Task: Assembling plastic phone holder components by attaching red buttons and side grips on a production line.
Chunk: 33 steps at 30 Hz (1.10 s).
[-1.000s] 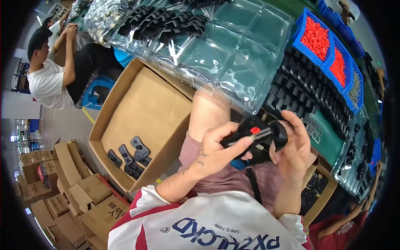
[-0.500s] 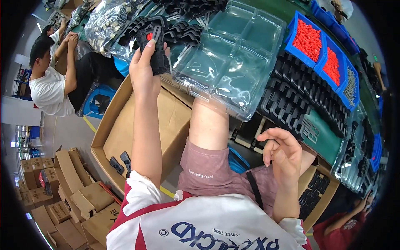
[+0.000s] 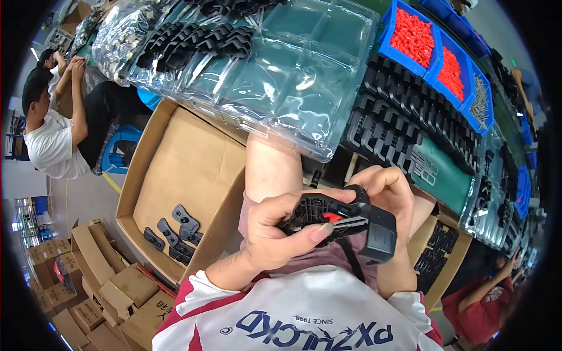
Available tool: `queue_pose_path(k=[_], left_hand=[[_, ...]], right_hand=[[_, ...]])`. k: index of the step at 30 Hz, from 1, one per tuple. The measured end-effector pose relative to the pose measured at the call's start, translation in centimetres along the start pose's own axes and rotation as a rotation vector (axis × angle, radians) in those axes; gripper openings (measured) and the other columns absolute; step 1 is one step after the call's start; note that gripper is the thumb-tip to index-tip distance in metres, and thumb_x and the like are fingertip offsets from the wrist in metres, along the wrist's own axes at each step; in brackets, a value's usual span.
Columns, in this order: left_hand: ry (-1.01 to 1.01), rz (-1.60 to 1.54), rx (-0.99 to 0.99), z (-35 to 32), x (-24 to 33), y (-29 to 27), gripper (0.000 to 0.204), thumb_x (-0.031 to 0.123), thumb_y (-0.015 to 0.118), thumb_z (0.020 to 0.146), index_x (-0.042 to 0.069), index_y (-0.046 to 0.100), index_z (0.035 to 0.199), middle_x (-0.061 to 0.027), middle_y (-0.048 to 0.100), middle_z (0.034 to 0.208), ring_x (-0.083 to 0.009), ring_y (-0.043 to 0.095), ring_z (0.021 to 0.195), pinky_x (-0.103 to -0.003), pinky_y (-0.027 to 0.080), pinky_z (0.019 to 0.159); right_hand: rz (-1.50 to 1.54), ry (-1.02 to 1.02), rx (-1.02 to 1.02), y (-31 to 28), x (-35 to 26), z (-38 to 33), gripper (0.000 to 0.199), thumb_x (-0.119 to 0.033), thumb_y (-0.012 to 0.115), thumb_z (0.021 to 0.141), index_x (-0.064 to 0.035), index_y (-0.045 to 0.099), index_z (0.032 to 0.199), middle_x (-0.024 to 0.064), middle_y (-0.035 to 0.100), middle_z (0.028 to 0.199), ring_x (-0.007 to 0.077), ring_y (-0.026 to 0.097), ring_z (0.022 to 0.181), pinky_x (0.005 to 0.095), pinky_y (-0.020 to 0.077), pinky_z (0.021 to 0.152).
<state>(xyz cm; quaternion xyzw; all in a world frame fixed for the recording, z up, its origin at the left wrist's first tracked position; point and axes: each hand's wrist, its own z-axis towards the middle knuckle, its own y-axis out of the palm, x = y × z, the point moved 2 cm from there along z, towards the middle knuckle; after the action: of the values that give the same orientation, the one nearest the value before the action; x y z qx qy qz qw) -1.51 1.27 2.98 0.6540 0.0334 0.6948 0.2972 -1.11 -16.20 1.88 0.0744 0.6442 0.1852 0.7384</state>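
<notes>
Together, the left hand (image 3: 275,234) and right hand (image 3: 389,196) clamp one black plastic part (image 3: 345,219); left of them, one open cardboard box (image 3: 193,169) holds roughly five black pieces (image 3: 175,234).

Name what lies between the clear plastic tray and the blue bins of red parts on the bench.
In the head view, rows of black plastic parts fill the stretch between the clear plastic tray and the blue bins.

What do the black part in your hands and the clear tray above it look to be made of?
The black part, held by the left hand and right hand, looks like moulded plastic: matt, with ribs and crisp edges, and a small red insert. The clear tray looks like thin formed plastic sheet: see-through and glossy, with bright glare on its shaped pockets.
</notes>
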Motion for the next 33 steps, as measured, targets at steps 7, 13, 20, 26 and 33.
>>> queue_pose_path(k=[7,13,20,26,33], left_hand=[[-0.109,-0.135,0.144,-0.4,0.0,0.2,0.025,-0.007,0.057,0.083,-0.008,0.052,0.107,-0.0211,0.063,0.103,-0.0203,0.065,0.083,-0.025,0.054,0.071],[-0.418,-0.068,-0.024,0.0,-0.7,-0.1,0.019,-0.007,0.053,0.084,-0.009,0.052,0.103,-0.0173,0.064,0.087,-0.0203,0.064,0.063,-0.023,0.053,0.059],[-0.436,-0.086,-0.102,0.2,-1.5,0.2,0.024,-0.008,0.052,0.08,-0.011,0.051,0.104,-0.0192,0.063,0.081,-0.0246,0.063,0.055,-0.025,0.052,0.052],[-0.486,-0.241,-0.08,0.3,-1.4,0.1,0.015,-0.006,0.054,0.086,-0.006,0.052,0.101,-0.0114,0.062,0.082,-0.0151,0.063,0.062,-0.02,0.052,0.059],[-0.495,-0.174,-0.062,0.5,-1.5,0.1,0.017,-0.006,0.055,0.086,-0.005,0.052,0.102,-0.0101,0.061,0.081,-0.0146,0.063,0.06,-0.02,0.052,0.058]], right_hand=[[-0.029,-0.291,0.48,-1.6,-3.2,1.8,0.016,-0.016,0.053,0.091,-0.0052,0.048,0.101,0.0184,0.059,0.098,0.0202,0.055,0.074,0.0293,0.0469,0.066],[0.196,-0.016,0.369,-2.1,-4.2,3.5,0.025,-0.024,0.051,0.092,-0.0042,0.049,0.108,0.0193,0.06,0.1,0.0213,0.058,0.075,0.0267,0.0465,0.065],[-0.022,0.258,-0.028,-0.9,-3.3,3.5,0.014,-0.002,0.066,0.082,-0.0007,0.056,0.091,0.0037,0.058,0.08,0.0076,0.055,0.069,0.0162,0.0445,0.064],[-0.014,0.272,0.01,-0.9,-3.3,3.4,0.022,0.003,0.071,0.076,-0.0011,0.056,0.091,0.0033,0.058,0.081,0.007,0.054,0.07,0.0156,0.044,0.065],[0.019,0.27,0.01,-1.1,-3.0,3.4,0.025,0.006,0.072,0.072,-0.0013,0.056,0.09,0.0042,0.059,0.082,0.0074,0.055,0.071,0.0158,0.0446,0.065]])
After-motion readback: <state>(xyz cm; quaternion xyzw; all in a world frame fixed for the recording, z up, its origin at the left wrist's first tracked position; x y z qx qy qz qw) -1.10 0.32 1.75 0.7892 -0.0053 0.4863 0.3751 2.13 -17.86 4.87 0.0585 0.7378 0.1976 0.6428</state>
